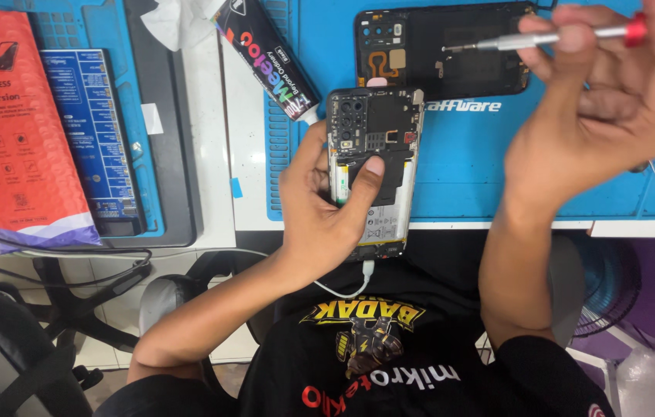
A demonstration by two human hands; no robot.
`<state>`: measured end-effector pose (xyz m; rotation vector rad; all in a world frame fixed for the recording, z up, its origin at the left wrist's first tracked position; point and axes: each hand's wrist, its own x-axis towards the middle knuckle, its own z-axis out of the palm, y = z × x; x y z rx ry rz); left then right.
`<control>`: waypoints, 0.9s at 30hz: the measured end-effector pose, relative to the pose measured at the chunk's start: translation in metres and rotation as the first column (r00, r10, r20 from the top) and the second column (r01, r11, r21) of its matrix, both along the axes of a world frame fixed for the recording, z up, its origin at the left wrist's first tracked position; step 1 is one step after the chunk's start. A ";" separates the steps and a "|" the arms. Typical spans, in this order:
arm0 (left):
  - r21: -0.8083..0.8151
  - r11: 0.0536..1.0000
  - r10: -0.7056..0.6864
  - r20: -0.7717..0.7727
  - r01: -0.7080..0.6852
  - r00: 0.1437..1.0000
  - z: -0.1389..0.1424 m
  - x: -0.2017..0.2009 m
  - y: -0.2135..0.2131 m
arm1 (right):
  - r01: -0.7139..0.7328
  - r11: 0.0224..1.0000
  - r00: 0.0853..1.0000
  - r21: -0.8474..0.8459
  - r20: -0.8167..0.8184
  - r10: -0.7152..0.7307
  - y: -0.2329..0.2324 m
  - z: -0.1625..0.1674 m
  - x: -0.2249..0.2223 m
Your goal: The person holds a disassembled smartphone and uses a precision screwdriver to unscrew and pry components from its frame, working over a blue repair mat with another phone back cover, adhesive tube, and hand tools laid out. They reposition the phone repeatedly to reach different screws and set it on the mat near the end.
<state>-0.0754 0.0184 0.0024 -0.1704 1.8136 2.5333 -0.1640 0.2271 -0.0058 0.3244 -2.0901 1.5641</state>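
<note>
Opened phone in my grip at the mat's near edge.
My left hand (327,208) grasps the backless phone (372,166), circuit board and battery exposed, white cable (350,287) plugged below; my right hand (605,116) pinches a red-tipped screwdriver (551,37) above the blue mat (466,154).

White workbench (211,154) under a blue work mat (497,154); black office chair (26,347) at lower left; pale tiled floor (103,355).

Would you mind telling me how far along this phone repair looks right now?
Done: the back cover is off and lies on the blue mat. In hand: the left hand grips the opened phone, a white cable plugged in below; the right hand holds a screwdriver raised above it. Left: the cover is not yet refitted.
</note>
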 end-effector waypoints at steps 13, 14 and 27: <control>-0.114 0.993 -0.015 0.078 0.024 0.997 0.011 -0.007 0.000 | -0.010 0.930 1.000 -0.369 -0.019 0.004 -0.032 -0.022 0.054; -0.120 0.992 -0.016 0.079 0.026 0.997 0.011 -0.007 0.000 | -0.029 0.935 1.000 -0.352 -0.020 0.024 -0.035 -0.023 0.055; -0.164 0.986 0.002 0.046 0.005 0.999 0.011 -0.007 0.000 | -0.046 0.946 0.999 -0.321 -0.021 0.041 -0.042 -0.025 0.057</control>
